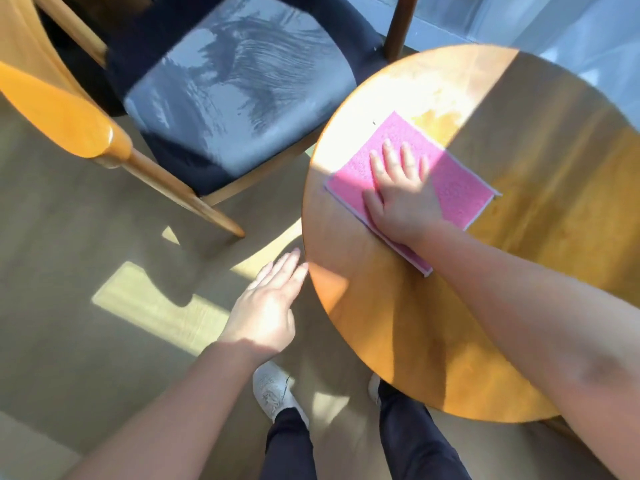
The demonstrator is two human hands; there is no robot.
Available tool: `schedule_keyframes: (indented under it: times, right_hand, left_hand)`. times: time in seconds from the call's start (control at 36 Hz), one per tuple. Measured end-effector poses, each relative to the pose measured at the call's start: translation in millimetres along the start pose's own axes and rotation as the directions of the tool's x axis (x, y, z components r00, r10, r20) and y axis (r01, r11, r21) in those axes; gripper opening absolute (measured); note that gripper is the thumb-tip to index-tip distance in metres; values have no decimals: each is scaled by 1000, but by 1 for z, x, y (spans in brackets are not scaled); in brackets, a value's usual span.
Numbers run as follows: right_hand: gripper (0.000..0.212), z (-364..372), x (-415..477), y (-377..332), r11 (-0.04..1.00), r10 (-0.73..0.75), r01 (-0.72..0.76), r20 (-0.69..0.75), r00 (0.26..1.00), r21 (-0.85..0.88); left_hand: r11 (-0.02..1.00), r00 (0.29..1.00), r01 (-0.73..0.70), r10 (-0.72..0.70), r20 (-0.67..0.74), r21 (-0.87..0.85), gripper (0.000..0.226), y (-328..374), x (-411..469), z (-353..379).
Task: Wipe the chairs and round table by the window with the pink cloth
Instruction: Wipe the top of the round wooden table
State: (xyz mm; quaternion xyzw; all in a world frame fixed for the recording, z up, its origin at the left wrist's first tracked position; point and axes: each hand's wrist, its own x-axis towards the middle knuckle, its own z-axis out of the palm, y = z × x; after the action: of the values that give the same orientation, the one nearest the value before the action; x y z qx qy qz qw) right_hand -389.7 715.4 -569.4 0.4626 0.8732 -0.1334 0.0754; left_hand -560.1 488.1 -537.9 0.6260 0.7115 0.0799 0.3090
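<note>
The pink cloth [457, 187] lies spread flat on the round wooden table [519, 271], near its left edge. My right hand [401, 195] presses on the cloth with straight, spread fingers. My left hand [266, 306] hovers beside the table's left edge with straight fingers, holding nothing; whether its fingertips touch the rim I cannot tell. A wooden chair with a dark seat [239, 98] stands to the left of the table; wet wipe streaks show on the seat.
The chair's wooden armrest [62, 123] juts out at the left. A dark wooden post [401, 26] rises behind the table, with the window [554, 32] beyond it. My shoes [273, 393] stand on the floor by the table's near edge.
</note>
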Motion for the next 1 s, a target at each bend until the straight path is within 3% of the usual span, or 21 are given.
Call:
schedule_keyframes:
  times: [0.31,0.42,0.58,0.78,0.92,1.0]
  right_hand:
    - [61,33,-93,-88,966,-258,259,73,963,-3]
    - [61,33,-93,-92,956,-291,292,56,955,-1]
    - [65,20,-61,-88,910,-400,410,140,906,-55]
    - [65,3,8,-77,920,-380,387,105,919,-61]
    - [60,-14,50,-55,941,-337,337,24,941,-7]
    - [60,-19,69,-39,947,-314,316,41,949,-63]
  left_hand:
    - [978,978,208,-208,-11,18,67,-35,-44,4]
    - [977,976,215,-214,-33,13,68,-37,-35,1]
    - [982,981,183,-180,-78,43,61,-26,-19,-7]
    - [976,969,217,-215,-121,4,58,-16,-1,-13]
    - [985,971,172,-165,-175,24,51,-4,22,-15]
    - [989,971,146,-140,-193,17,48,8,42,-15]
